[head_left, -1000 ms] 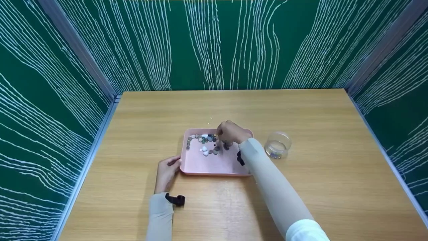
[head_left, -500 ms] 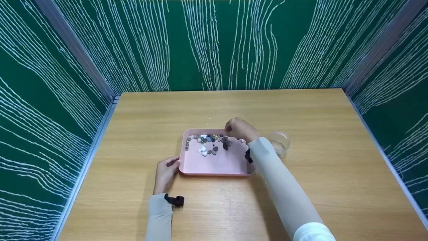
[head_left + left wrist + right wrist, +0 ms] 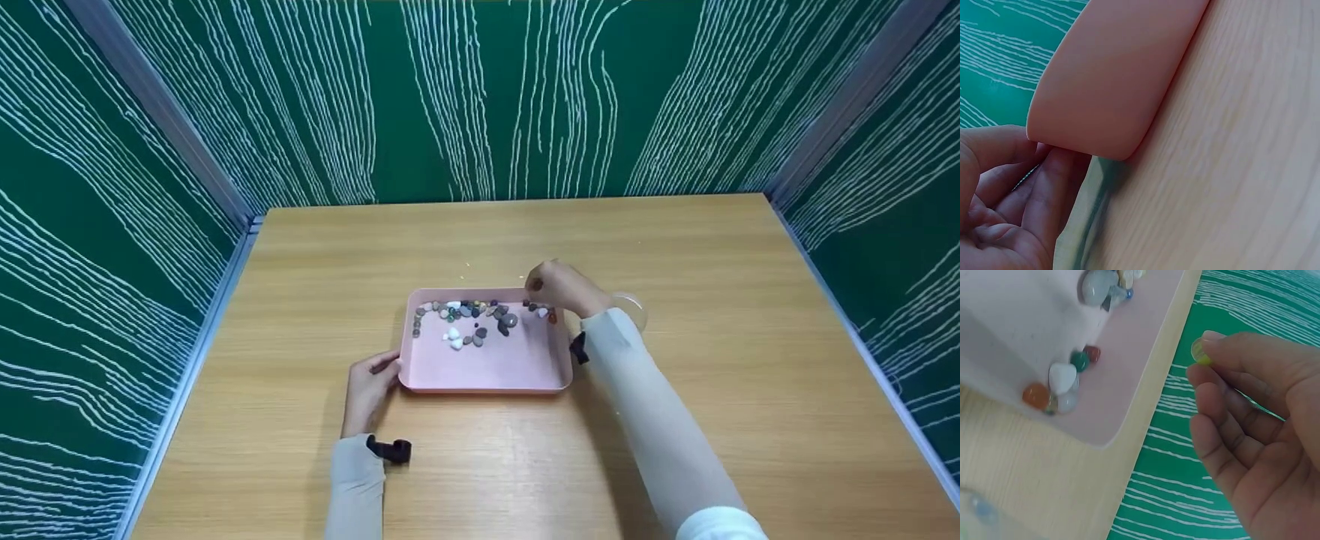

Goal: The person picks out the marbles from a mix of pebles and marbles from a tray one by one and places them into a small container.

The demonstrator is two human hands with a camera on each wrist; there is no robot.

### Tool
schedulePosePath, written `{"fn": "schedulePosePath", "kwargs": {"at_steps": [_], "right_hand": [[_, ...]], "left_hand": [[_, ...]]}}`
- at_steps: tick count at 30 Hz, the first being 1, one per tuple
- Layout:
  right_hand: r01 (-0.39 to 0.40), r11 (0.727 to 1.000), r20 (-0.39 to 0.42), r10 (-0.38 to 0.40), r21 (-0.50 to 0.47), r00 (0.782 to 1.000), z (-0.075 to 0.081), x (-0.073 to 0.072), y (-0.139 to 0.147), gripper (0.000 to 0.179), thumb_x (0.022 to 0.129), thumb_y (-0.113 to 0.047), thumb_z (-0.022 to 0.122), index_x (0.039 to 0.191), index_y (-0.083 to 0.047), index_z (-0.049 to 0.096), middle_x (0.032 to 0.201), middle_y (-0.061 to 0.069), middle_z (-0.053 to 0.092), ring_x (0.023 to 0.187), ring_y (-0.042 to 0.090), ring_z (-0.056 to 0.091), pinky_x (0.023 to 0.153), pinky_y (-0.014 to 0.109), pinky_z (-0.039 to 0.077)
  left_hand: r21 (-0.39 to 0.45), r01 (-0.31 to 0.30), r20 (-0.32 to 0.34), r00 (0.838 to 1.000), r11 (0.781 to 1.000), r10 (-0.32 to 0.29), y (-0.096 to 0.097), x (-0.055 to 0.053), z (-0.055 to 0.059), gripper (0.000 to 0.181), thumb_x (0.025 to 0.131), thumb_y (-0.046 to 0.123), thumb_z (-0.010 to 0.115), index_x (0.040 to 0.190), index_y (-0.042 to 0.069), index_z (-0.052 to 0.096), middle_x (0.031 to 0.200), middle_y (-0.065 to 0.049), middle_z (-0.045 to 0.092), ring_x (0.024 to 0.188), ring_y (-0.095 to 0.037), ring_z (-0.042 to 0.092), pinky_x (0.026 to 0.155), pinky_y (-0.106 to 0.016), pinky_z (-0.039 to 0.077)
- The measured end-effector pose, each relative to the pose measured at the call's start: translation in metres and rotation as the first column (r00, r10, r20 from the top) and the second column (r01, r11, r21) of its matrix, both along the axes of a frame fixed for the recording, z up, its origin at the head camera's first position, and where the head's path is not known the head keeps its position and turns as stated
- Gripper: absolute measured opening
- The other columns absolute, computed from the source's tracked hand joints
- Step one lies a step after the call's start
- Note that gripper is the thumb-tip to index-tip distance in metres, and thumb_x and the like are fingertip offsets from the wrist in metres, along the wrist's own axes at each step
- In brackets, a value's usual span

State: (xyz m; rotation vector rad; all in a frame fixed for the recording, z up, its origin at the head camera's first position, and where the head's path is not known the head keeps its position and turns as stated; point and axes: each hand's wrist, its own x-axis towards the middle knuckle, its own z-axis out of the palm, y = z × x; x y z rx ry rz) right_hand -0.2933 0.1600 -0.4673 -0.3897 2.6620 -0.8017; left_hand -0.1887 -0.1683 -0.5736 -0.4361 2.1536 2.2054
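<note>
My left hand (image 3: 370,390) holds the pink tray (image 3: 487,381) at its left side, near the front corner. In the left wrist view, the thumb and fingers (image 3: 1053,191) meet at the tray's rim. Over the tray's back right edge is my right hand (image 3: 564,286). It pinches a clear yellow glass marble (image 3: 1201,352) between thumb and forefinger, as the right wrist view shows. Along the tray's back wall runs a row of small stones, with white pebbles (image 3: 454,339) and grey ones (image 3: 478,337) farther forward. An orange stone (image 3: 1035,395) and a white stone (image 3: 1062,378) lie in the back right corner.
A clear round container (image 3: 631,307) stands right of the tray, partly hidden by the right arm. Tiny pale bits lie on the wooden table (image 3: 337,277) behind the tray. Green walls (image 3: 427,97) with white lines enclose the table on three sides.
My right hand has moved right and slightly back, from over the tray's middle to its back right edge, uncovering stones there. The left hand stays at the tray.
</note>
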Motion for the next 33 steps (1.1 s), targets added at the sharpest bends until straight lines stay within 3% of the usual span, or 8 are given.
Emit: {"fn": "schedulePosePath", "kwargs": {"at_steps": [7,19,26,33], "right_hand": [[0.016,0.999,-0.046,-0.014,0.041,0.999,0.003,0.002,0.018,0.019,0.089,-0.008,0.065,0.107,-0.006,0.072,0.106,0.013,0.071,0.096,0.027,0.066,0.09,0.042,0.055],[0.061,0.998,-0.053,-0.06,0.03,0.997,0.005,0.01,0.057,0.02,0.089,-0.009,0.064,0.107,-0.005,0.071,0.104,0.014,0.07,0.091,0.027,0.066,0.085,0.044,0.056],[0.034,0.999,-0.115,-0.033,0.005,0.993,0.002,0.016,0.076,0.017,0.088,-0.006,0.063,0.101,-0.001,0.072,0.099,0.015,0.071,0.085,0.025,0.063,0.08,0.042,0.056],[0.056,0.998,-0.11,-0.056,-0.002,0.992,0.0,0.022,0.094,0.018,0.087,-0.005,0.063,0.103,0.0,0.071,0.1,0.017,0.07,0.085,0.026,0.062,0.08,0.043,0.057]], "left_hand": [[0.013,-0.013,0.009,1.0,1.0,0.013,0.001,-0.001,0.0,0.03,0.088,-0.006,0.058,0.117,-0.014,0.061,0.117,-0.029,0.063,0.092,-0.014,0.064,0.076,-0.018,0.055],[-0.022,-0.005,0.028,1.0,1.0,0.006,0.0,-0.001,0.002,0.03,0.089,-0.004,0.06,0.117,-0.011,0.062,0.119,-0.029,0.063,0.092,-0.015,0.063,0.076,-0.018,0.055],[0.007,-0.017,0.018,1.0,1.0,0.017,0.0,-0.001,0.002,0.029,0.088,-0.006,0.059,0.116,-0.014,0.061,0.119,-0.03,0.062,0.095,-0.016,0.063,0.077,-0.018,0.055],[0.026,0.0,0.026,1.0,1.0,0.0,0.0,-0.001,0.001,0.031,0.089,-0.005,0.059,0.119,-0.014,0.059,0.122,-0.032,0.06,0.099,-0.019,0.063,0.08,-0.019,0.055]]}}
